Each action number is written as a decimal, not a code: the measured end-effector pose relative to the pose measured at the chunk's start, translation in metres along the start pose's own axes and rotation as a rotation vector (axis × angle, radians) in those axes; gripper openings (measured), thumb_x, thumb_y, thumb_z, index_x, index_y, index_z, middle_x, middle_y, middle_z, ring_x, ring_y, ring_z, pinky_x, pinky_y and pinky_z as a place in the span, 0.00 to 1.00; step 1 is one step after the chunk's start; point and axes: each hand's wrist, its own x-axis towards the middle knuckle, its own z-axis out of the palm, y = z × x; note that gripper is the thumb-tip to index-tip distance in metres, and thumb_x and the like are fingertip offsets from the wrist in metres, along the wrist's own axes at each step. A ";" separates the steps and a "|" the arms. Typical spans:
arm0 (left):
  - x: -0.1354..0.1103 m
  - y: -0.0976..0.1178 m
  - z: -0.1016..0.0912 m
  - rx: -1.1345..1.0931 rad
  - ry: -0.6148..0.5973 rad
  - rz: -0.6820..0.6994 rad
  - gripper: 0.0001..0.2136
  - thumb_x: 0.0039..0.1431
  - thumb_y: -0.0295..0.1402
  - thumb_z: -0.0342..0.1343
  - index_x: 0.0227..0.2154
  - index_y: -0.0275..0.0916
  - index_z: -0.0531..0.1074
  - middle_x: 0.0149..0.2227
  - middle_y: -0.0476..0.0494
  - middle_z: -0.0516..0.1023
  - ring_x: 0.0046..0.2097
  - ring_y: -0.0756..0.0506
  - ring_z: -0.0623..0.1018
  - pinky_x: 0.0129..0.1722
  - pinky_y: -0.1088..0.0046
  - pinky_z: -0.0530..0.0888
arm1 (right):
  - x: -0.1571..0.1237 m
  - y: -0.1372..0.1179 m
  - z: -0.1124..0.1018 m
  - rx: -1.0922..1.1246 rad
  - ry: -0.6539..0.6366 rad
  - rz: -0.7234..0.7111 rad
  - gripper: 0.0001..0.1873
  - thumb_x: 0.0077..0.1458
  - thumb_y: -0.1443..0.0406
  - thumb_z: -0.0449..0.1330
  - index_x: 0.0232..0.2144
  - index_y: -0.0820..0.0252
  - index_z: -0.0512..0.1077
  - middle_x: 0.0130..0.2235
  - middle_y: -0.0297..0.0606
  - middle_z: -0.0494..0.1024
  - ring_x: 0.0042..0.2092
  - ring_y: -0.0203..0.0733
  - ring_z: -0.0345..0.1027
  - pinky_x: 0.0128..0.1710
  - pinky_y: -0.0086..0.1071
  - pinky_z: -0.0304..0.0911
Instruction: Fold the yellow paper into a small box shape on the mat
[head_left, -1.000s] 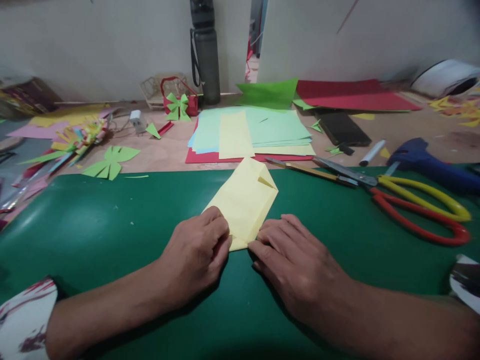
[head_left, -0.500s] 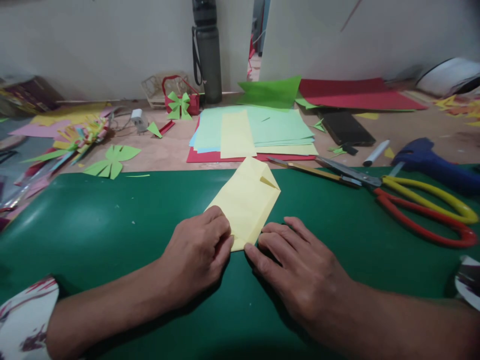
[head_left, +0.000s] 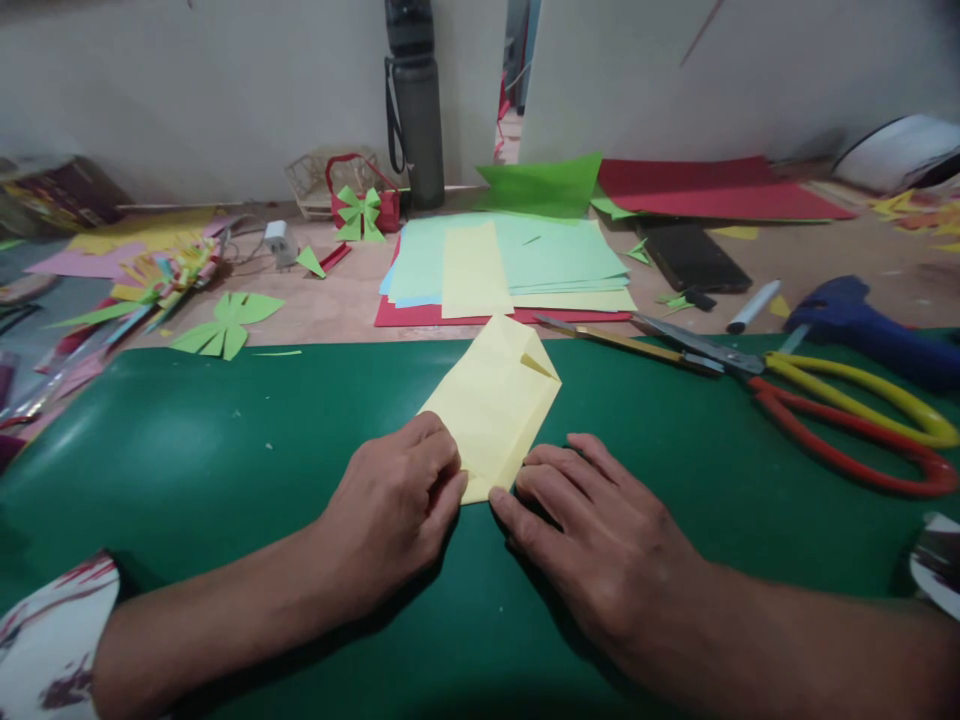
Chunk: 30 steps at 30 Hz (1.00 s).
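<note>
A pale yellow sheet of paper (head_left: 491, 410) with folded edges lies slantwise on the green mat (head_left: 300, 630). A small flap stands slightly raised near its upper right corner. At the lower left edge, my left hand (head_left: 405, 500) is closed in a pinch on the paper, its fingertips partly hidden. My right hand (head_left: 600, 530) holds the lower right corner, thumb pressed on the fold and the other fingers curled along the right edge. A narrow folded strip runs up the paper's right side.
Large scissors (head_left: 847, 420) with red and yellow handles lie right, beside a craft knife (head_left: 637, 345) and a blue glue gun (head_left: 862, 320). Behind stand stacked coloured sheets (head_left: 555, 255), a dark bottle (head_left: 418, 120) and a small red paper bag (head_left: 386, 210). Green cut-outs (head_left: 229, 325) lie left.
The view has shifted very slightly. Both hands keep their places on the yellow paper, and its folds look the same.
</note>
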 end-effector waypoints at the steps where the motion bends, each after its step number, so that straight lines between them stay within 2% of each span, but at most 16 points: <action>1: 0.000 0.000 0.000 -0.005 0.004 -0.006 0.08 0.57 0.27 0.46 0.22 0.37 0.59 0.28 0.48 0.64 0.28 0.51 0.64 0.28 0.74 0.62 | 0.000 0.000 0.000 -0.002 -0.001 -0.003 0.16 0.56 0.73 0.45 0.36 0.65 0.73 0.33 0.46 0.72 0.39 0.48 0.63 0.42 0.49 0.56; 11: -0.003 0.000 -0.001 0.055 0.021 -0.057 0.08 0.57 0.27 0.46 0.23 0.37 0.59 0.28 0.48 0.64 0.31 0.49 0.65 0.30 0.72 0.63 | 0.000 0.001 -0.001 -0.016 -0.003 -0.012 0.17 0.57 0.73 0.43 0.36 0.64 0.72 0.33 0.45 0.72 0.40 0.48 0.62 0.44 0.49 0.55; 16: -0.005 -0.001 0.002 0.058 0.060 -0.116 0.03 0.54 0.28 0.50 0.29 0.38 0.60 0.28 0.50 0.64 0.29 0.49 0.63 0.26 0.74 0.59 | 0.000 0.002 -0.002 -0.008 -0.010 -0.024 0.16 0.56 0.72 0.44 0.38 0.65 0.72 0.33 0.46 0.72 0.40 0.49 0.62 0.43 0.50 0.55; 20: -0.007 -0.004 0.003 0.031 0.058 -0.026 0.04 0.57 0.26 0.48 0.34 0.39 0.64 0.31 0.49 0.65 0.31 0.50 0.64 0.28 0.74 0.59 | 0.001 0.002 -0.001 0.008 -0.003 -0.027 0.16 0.56 0.72 0.45 0.37 0.66 0.72 0.32 0.46 0.72 0.39 0.49 0.62 0.42 0.50 0.56; 23: -0.010 -0.007 0.003 0.110 0.021 0.056 0.07 0.59 0.26 0.47 0.29 0.41 0.68 0.28 0.50 0.62 0.29 0.50 0.62 0.27 0.74 0.57 | 0.001 0.002 0.000 0.000 0.005 -0.023 0.16 0.56 0.73 0.45 0.37 0.66 0.72 0.32 0.46 0.72 0.39 0.49 0.62 0.42 0.50 0.56; 25: -0.011 -0.009 0.003 0.198 0.018 0.155 0.09 0.60 0.27 0.46 0.28 0.41 0.70 0.27 0.50 0.62 0.29 0.50 0.61 0.27 0.73 0.56 | -0.001 0.003 0.001 -0.006 -0.005 -0.025 0.16 0.55 0.73 0.46 0.38 0.66 0.72 0.33 0.46 0.72 0.40 0.49 0.62 0.43 0.50 0.56; 27: -0.012 -0.009 0.000 0.260 0.005 0.272 0.11 0.62 0.27 0.43 0.31 0.40 0.70 0.29 0.48 0.64 0.30 0.49 0.62 0.28 0.72 0.58 | -0.002 0.003 0.001 -0.008 -0.024 -0.028 0.15 0.55 0.72 0.47 0.39 0.65 0.72 0.34 0.47 0.72 0.41 0.49 0.62 0.43 0.51 0.55; 30: -0.011 -0.008 -0.004 0.298 -0.117 0.425 0.12 0.64 0.26 0.40 0.33 0.35 0.69 0.34 0.43 0.67 0.33 0.47 0.63 0.31 0.69 0.62 | -0.003 0.004 0.001 -0.032 -0.055 -0.054 0.15 0.54 0.71 0.49 0.42 0.66 0.71 0.36 0.48 0.72 0.42 0.51 0.62 0.44 0.52 0.54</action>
